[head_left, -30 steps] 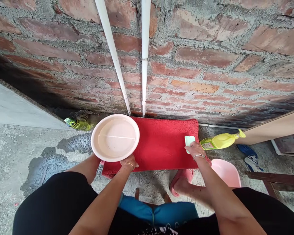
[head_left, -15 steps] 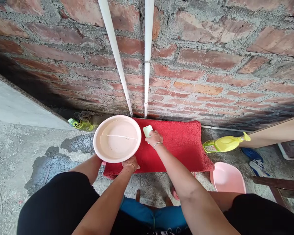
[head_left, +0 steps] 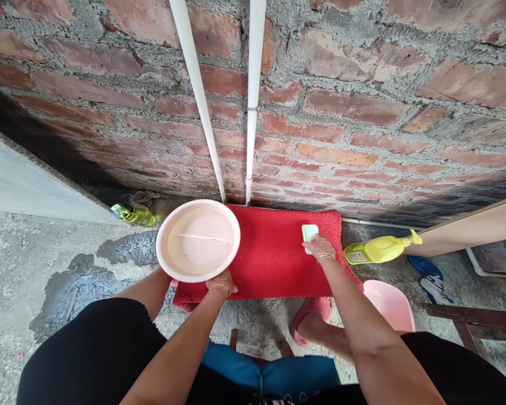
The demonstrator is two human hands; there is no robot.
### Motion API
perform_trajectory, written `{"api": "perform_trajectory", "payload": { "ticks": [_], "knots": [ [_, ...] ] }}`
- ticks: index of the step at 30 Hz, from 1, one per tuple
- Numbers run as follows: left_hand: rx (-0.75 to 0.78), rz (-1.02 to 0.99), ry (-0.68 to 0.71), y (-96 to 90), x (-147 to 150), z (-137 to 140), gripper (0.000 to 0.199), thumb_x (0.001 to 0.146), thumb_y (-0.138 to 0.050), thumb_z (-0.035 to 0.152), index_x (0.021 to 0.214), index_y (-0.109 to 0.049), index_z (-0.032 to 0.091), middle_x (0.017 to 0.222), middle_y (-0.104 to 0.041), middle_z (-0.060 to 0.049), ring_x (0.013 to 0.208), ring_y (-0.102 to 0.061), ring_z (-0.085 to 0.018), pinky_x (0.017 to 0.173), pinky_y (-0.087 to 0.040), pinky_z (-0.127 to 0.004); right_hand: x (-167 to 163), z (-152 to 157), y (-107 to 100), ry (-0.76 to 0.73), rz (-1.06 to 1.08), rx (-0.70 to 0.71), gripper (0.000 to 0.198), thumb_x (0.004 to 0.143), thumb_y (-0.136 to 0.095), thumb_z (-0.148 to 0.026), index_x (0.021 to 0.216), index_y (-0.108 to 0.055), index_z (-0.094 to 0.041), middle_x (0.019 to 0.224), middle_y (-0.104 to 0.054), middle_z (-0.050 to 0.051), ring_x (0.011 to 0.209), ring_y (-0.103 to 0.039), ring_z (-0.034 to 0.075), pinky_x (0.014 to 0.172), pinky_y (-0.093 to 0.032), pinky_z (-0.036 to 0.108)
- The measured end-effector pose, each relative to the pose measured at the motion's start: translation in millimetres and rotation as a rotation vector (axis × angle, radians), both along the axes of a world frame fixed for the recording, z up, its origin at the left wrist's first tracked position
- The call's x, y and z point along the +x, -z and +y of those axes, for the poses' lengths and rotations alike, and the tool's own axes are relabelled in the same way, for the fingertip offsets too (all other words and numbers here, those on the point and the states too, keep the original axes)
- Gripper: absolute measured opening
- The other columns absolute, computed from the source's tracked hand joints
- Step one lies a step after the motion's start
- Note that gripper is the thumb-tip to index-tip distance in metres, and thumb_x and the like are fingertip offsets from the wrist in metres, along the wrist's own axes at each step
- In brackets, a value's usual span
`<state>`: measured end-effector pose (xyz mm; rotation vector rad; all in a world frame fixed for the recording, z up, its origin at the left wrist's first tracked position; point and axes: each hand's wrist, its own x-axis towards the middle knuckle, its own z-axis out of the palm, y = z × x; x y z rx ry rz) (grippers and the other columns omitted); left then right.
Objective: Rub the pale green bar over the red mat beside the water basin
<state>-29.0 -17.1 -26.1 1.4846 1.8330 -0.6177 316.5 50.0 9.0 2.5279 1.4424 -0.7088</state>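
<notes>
My right hand (head_left: 320,246) is closed around a pale green scrub brush (head_left: 310,231), held flat against the right part of a red mat (head_left: 274,259); its underside is hidden. At the left end of the mat is a pale pink basin (head_left: 198,241) with water in it. My left hand (head_left: 221,281) grips the near side of this basin, most of its fingers hidden under the rim. Beyond the mat's right edge is a yellow pump bottle (head_left: 379,249).
A second pink basin (head_left: 390,304) sits on the floor at the right. Another green-yellow bottle (head_left: 137,215) stands left, near wet concrete (head_left: 71,292). A brick wall (head_left: 320,112) with two white pipes (head_left: 252,112) rises behind. A wooden frame (head_left: 472,318) is at the right.
My right hand has moved right across the mat with the scrub brush, from beside the basin toward the mat's right end. My left hand stays at the basin.
</notes>
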Motion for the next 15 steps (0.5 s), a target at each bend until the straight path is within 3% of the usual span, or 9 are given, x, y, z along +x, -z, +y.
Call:
{"api": "perform_trajectory", "payload": {
  "ticks": [4,7,10,15],
  "knots": [
    [0.035,0.077,0.068,2.7,0,-1,0.079,0.039,-0.080,0.041,0.112,-0.057,0.020,0.128,-0.053,-0.016,0.121,-0.044,-0.036,0.099,-0.034,-0.045,52,-18,-8,0.120,-0.102,-0.056,0.044,0.068,-0.058,-0.052,0.098,-0.060,-0.019,0.105,-0.054,0.013,0.093,-0.058,0.025,0.077,-0.043,0.036],
    [0.034,0.073,0.047,2.2,0,-2,0.076,0.039,-0.081,0.040,0.110,-0.058,0.023,0.128,-0.054,-0.012,0.122,-0.042,-0.035,0.099,-0.034,-0.045,55,-19,-15,0.172,-0.160,-0.066,0.047,0.068,-0.058,-0.052,0.101,-0.059,-0.018,0.106,-0.053,0.016,0.092,-0.058,0.027,0.076,-0.044,0.039],
    [0.009,0.081,0.049,0.5,2,-1,0.074,0.041,-0.080,0.040,0.109,-0.058,0.023,0.126,-0.055,-0.012,0.122,-0.043,-0.035,0.100,-0.033,-0.046,17,-5,-20,0.094,-0.094,0.004,0.047,0.067,-0.059,-0.054,0.099,-0.059,-0.019,0.104,-0.054,0.013,0.090,-0.059,0.024,0.074,-0.044,0.034],
    [-0.051,0.062,0.044,0.5,2,1,0.076,0.043,-0.079,0.040,0.113,-0.056,0.021,0.125,-0.055,-0.015,0.123,-0.042,-0.036,0.102,-0.030,-0.047,-109,34,-15,-0.182,0.091,0.122,0.040,0.065,-0.063,-0.051,0.096,-0.059,-0.026,0.102,-0.054,0.004,0.085,-0.058,0.018,0.072,-0.043,0.028]
  ]
}}
